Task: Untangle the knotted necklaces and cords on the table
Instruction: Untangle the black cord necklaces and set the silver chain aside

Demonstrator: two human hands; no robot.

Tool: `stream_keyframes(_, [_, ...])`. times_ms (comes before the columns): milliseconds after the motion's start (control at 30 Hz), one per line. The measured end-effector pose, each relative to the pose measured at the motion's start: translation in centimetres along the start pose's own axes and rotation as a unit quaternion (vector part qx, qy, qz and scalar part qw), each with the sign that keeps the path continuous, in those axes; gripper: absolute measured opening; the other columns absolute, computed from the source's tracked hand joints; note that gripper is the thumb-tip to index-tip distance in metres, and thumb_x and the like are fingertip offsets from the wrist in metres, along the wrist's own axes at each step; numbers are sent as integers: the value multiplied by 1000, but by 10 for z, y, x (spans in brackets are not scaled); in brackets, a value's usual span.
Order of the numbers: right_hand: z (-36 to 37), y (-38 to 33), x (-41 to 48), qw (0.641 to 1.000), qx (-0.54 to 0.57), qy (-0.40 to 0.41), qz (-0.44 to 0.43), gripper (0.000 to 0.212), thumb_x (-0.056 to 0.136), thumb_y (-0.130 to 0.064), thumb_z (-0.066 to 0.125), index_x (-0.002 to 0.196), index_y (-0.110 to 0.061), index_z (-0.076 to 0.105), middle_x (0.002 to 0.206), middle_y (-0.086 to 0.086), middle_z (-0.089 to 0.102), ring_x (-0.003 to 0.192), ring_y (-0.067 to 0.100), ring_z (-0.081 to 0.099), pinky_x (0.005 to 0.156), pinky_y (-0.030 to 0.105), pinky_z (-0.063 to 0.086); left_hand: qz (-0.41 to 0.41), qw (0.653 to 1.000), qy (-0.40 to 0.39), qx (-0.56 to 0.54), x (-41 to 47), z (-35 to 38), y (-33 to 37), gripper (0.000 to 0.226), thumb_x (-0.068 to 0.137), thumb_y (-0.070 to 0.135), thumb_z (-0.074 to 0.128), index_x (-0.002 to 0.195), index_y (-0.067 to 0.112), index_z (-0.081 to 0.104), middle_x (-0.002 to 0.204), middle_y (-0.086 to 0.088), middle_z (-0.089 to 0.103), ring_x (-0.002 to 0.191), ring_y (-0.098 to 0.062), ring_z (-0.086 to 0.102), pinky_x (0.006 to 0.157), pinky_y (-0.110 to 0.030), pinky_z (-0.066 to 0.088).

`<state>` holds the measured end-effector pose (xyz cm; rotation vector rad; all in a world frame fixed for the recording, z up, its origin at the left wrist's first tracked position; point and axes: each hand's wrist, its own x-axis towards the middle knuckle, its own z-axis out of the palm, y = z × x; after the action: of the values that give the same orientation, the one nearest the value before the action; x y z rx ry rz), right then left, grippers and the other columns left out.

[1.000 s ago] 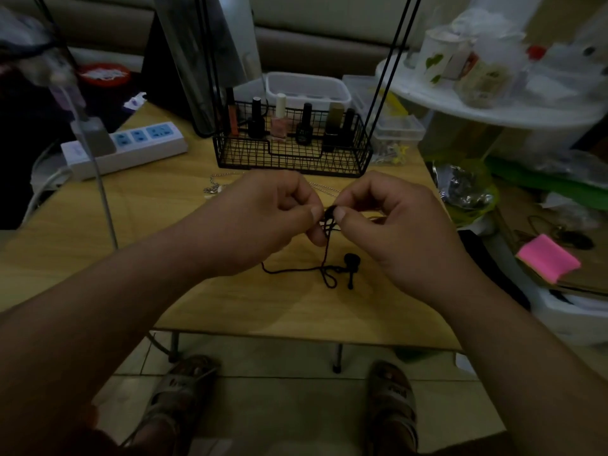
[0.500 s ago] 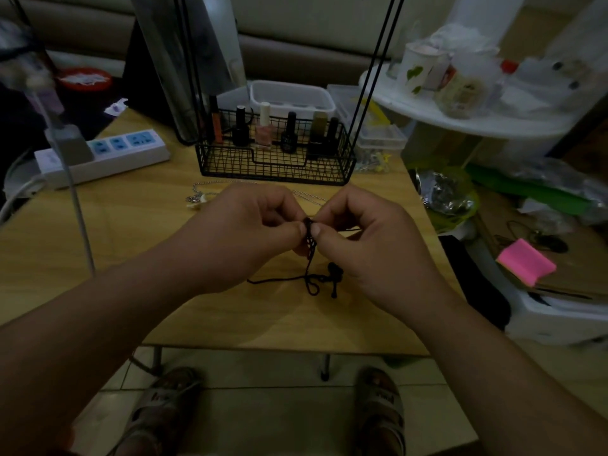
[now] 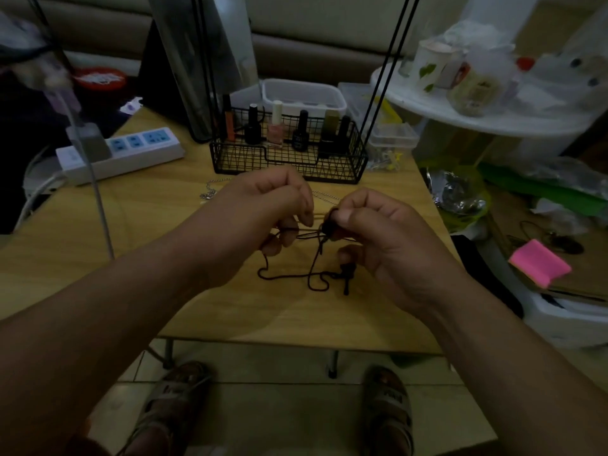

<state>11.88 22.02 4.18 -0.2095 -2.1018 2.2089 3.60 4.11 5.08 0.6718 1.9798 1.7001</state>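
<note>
A thin black cord (image 3: 296, 276) lies in loops on the wooden table (image 3: 148, 232), with a dark bead or knot (image 3: 346, 271) near its right end. My right hand (image 3: 385, 238) pinches a dark knot of that cord between thumb and forefinger, lifted above the table. My left hand (image 3: 263, 212) holds a strand of the same cord with curled fingers, a short way left of the knot. A stretch of cord runs taut between the two hands. A silver chain necklace (image 3: 209, 190) with a small pendant lies behind my left hand, partly hidden.
A black wire basket (image 3: 289, 162) with nail polish bottles stands behind the hands. A white power strip (image 3: 121, 154) lies at the back left. Clear plastic boxes (image 3: 391, 139) sit at the back right. A cluttered white shelf (image 3: 493, 116) and a pink pad (image 3: 539, 263) are right of the table.
My hands have drawn apart, the left one moving left, so a strand of cord now stretches between them. The right hand still pinches the knot.
</note>
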Motion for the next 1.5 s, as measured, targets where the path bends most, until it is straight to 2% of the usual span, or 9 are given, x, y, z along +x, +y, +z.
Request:
stream_keyframes(333, [-1, 2, 3, 998, 10, 39, -38, 4, 79, -12, 66, 80, -13, 62, 84, 10, 70, 76, 23, 67, 67, 33, 56, 45, 988, -26, 145, -6, 5, -6, 7, 94, 25, 74, 89, 21, 70, 73, 3, 72, 64, -8, 68, 59, -23, 55])
stream_keyframes(533, [-6, 0, 6, 998, 43, 21, -50, 21, 94, 6, 59, 106, -11, 60, 82, 3, 69, 79, 19, 68, 76, 35, 57, 25, 997, -65, 25, -6, -3, -6, 10, 102, 16, 62, 95, 9, 63, 89, -10, 73, 73, -19, 66, 61, -31, 54])
stream_keyframes(700, [-12, -7, 6, 974, 225, -40, 2, 25, 83, 0, 44, 101, -11, 58, 75, 2, 57, 79, 19, 66, 80, 33, 58, 0, 998, -62, -18, -4, -8, -8, 12, 107, 16, 52, 97, 12, 57, 93, -6, 73, 75, -21, 65, 56, -29, 47])
stream_keyframes(800, [-16, -10, 4, 966, 247, -68, 38, 24, 75, -9, 45, 96, -11, 57, 70, 1, 43, 66, 17, 51, 67, 30, 51, -27, 998, -19, -44, -2, -9, -9, 13, 108, 13, 47, 97, 12, 54, 91, -6, 73, 64, -20, 61, 48, -25, 38])
stream_keyframes(967, [-31, -14, 4, 994, 94, -45, 11, 25, 84, -1, 53, 107, -11, 55, 67, -4, 40, 53, 9, 30, 42, 20, 27, -19, 997, 70, -41, 0, -12, -9, 15, 109, 16, 41, 97, 12, 50, 75, -8, 72, 43, -18, 44, 44, -28, 33])
stream_keyframes(1100, [-40, -28, 3, 1000, 24, -4, -8, 21, 97, 3, 48, 109, -11, 58, 67, -2, 46, 51, 9, 27, 44, 23, 17, -1, 993, 103, 48, -3, -19, -15, 14, 106, 25, 54, 96, 16, 58, 95, -6, 74, 50, -5, 47, 50, -23, 39])
stream_keyframes(1233, [-36, -52, 2, 998, -56, -29, -15, 17, 101, -2, 50, 108, -12, 62, 76, 5, 61, 51, 11, 31, 48, 29, 15, -3, 972, 16, 233, -13, -27, -15, 23, 95, 47, 68, 114, 37, 60, 97, 14, 73, 90, 6, 65, 77, -27, 49])
stream_keyframes(1333, [-27, -74, 2, 989, -126, -72, -33, 16, 101, -5, 53, 109, -13, 64, 80, 7, 64, 51, 12, 34, 44, 22, 24, -29, 950, -92, 297, -21, -31, -8, 37, 91, 51, 71, 125, 42, 60, 88, 10, 75, 82, 0, 69, 75, -28, 55])
stream_keyframes(1500, [-18, -99, 7, 976, -191, -96, -40, 15, 102, -7, 56, 112, -13, 66, 78, 6, 64, 52, 11, 36, 45, 20, 30, -12, 907, -123, 404, -21, -40, 4, 25, 92, 52, 70, 116, 45, 67, 100, 15, 68, 93, 0, 62, 83, -30, 54])
